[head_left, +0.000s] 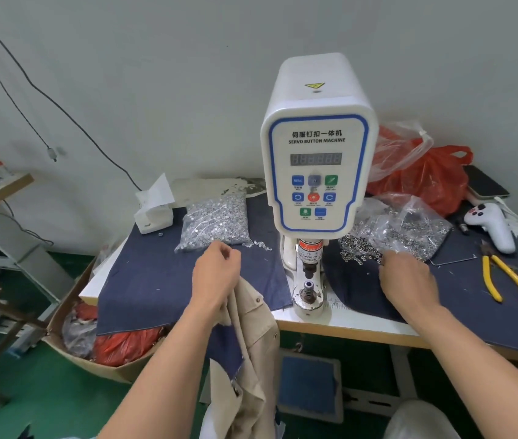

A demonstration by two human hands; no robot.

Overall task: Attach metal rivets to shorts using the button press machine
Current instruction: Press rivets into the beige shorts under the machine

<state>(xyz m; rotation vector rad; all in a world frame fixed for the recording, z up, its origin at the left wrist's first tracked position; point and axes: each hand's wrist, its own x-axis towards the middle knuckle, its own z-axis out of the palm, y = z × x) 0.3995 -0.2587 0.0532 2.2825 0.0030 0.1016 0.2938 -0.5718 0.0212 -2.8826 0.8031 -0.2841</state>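
The white servo button machine (pixel 314 147) stands mid-table, its lower die (pixel 310 291) bare under the punch. My left hand (pixel 216 274) is left of the die with fingers curled, and it holds the top edge of the beige shorts (pixel 251 331), which hang over the table's front edge. Just beyond that hand lies a clear bag of silver rivets (pixel 216 221). My right hand (pixel 406 277) is right of the die, its fingertips down in a loose pile of metal rings (pixel 359 248) spilled from a second bag (pixel 409 223). What those fingertips grasp is hidden.
Dark denim cloth (pixel 156 280) covers the table. Yellow pliers (pixel 504 280) and a white controller (pixel 492 226) lie at the right, a red plastic bag (pixel 425 179) behind. A white box (pixel 155 213) sits back left. A foot pedal (pixel 308 381) and cardboard box (pixel 109 359) are below.
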